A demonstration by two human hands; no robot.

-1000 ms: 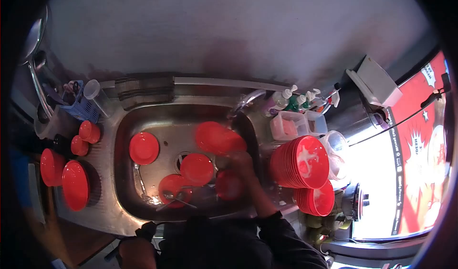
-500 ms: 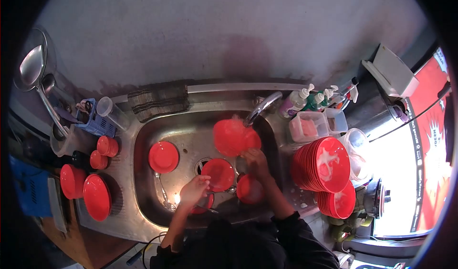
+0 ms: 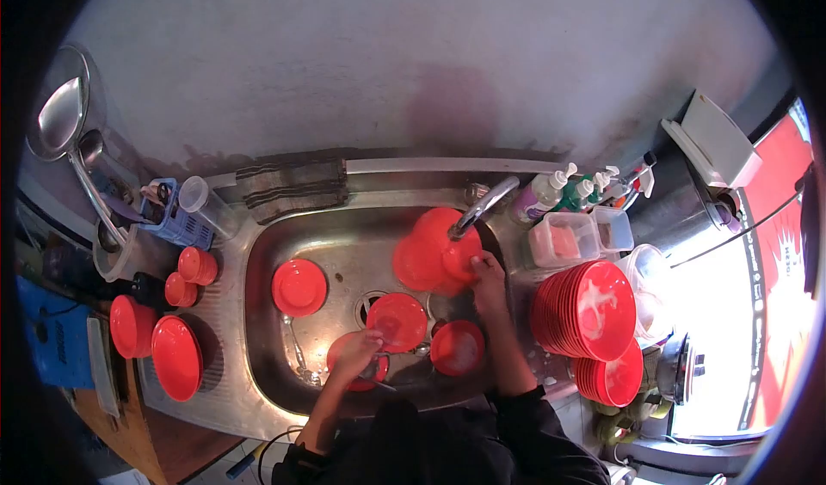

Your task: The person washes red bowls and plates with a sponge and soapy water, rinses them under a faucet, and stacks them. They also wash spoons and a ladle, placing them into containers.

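Note:
Under the curved metal faucet (image 3: 490, 203), my right hand (image 3: 490, 285) grips the rim of a red bowl (image 3: 463, 260). Behind and beside that bowl lie other red dishes (image 3: 422, 257), overlapping it. My left hand (image 3: 357, 353) hovers low in the sink with loosely bent fingers and nothing visible in them. It is nearest to a red bowl (image 3: 397, 320) by the drain, and partly covers another red dish (image 3: 342, 347). A red plate (image 3: 299, 287) lies at the sink's left, a spoon (image 3: 298, 347) below it. One more red bowl (image 3: 457, 348) sits near my right forearm.
Stacked red bowls with suds (image 3: 594, 309) stand on the right counter, beside clear plastic containers (image 3: 564, 238) and pump bottles (image 3: 540, 194). Several red bowls (image 3: 178, 358), a blue basket (image 3: 182, 221) and a clear cup (image 3: 206, 203) occupy the left side. A dark cloth (image 3: 291, 188) hangs behind the sink.
My right hand has moved slightly right with the red bowl, which is now turned under the faucet. My left hand has shifted a little down. The camera view has moved slightly.

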